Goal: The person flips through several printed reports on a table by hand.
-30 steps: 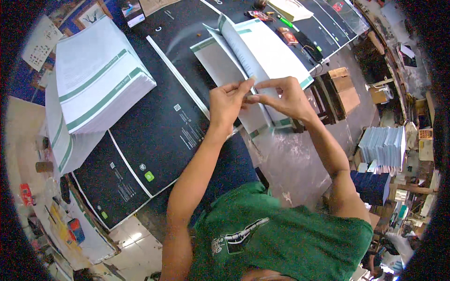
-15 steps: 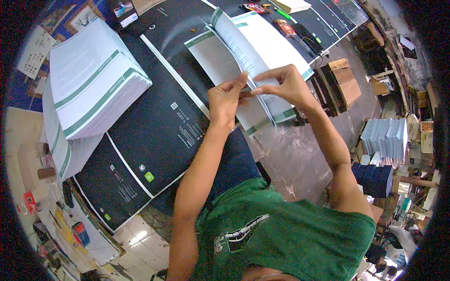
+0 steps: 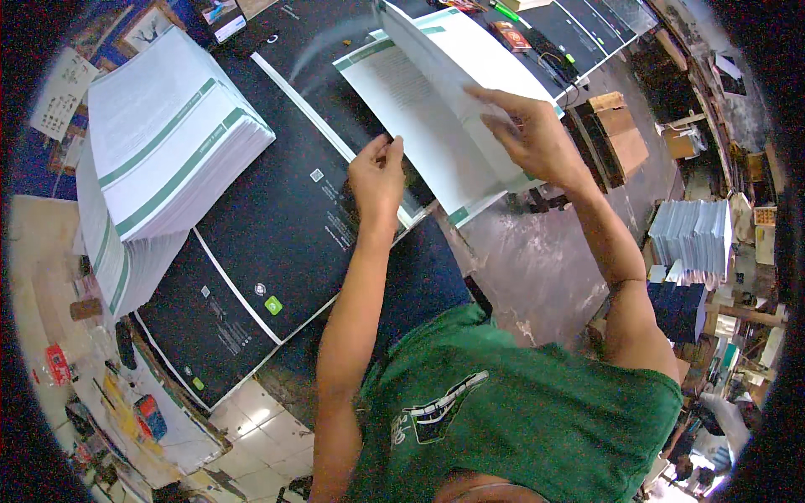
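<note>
A printed sheet with green bands lies slanted at the table's edge. Above it stands a lifted, bent sheet, smeared by motion. My right hand is at the right side of this lifted sheet. Its thumb and forefinger are apart, the fingertips against the paper. My left hand is beside the left edge of the lower sheet, fingers curled and thumb pressed to forefinger. Whatever may be between those fingertips is hidden. More white pages with green bands lie behind the lifted sheet.
A tall stack of printed sheets stands at the left on the black-covered table. At the far right of the table lie a green marker and a small red box. Cardboard and paper stacks stand to the right.
My hands, close together over the pages before, have moved apart. The left went left and down to the sheet's edge; the right shifted slightly right. The upright page has opened away from the lower sheet.
</note>
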